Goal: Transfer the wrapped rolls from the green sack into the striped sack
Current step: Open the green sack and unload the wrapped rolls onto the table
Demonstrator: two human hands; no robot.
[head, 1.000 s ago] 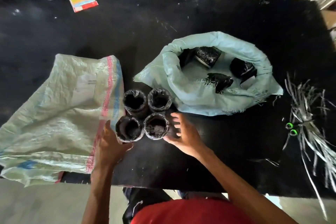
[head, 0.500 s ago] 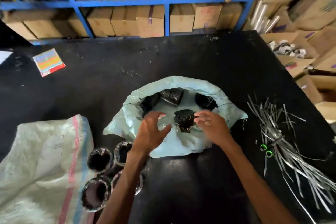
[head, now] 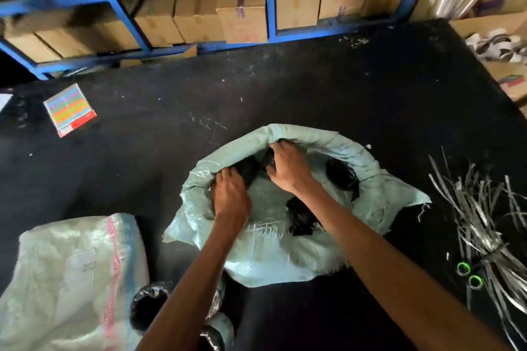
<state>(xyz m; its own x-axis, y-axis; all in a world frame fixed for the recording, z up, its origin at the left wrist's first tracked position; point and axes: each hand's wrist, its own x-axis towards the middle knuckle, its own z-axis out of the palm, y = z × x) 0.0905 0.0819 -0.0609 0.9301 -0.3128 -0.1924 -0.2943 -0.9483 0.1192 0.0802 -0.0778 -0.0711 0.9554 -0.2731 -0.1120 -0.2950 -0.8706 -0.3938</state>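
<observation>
Pick-up: the right hand (head: 288, 171) grips a wrapped roll (head: 251, 168) in the green sack (head: 285, 259); the left hand (head: 231, 199) hold is unclear. Next, carry it to the striped sack (head: 71, 265) at 8 o'clock.

Two hands are showing at the centre of the frame, one left hand (head: 231, 199) and one right hand (head: 288, 168). One black table (head: 313, 88) is carrying two sacks: one green sack (head: 271, 253) at centre and one striped sack (head: 71, 279) at lower left. Four wrapped rolls (head: 342, 177) are showing inside the green one, two of them partly under the hands. At least two more are standing at bottom centre, partly hidden behind the left arm. One multicoloured booklet (head: 70, 110) is lying at left, and one bundle of silver strips (head: 484, 222) at right with two green rings (head: 463, 268) beside it. Cardboard boxes (head: 245, 23) are crowding one blue rack (head: 269, 3) along the top, too cropped to count.
</observation>
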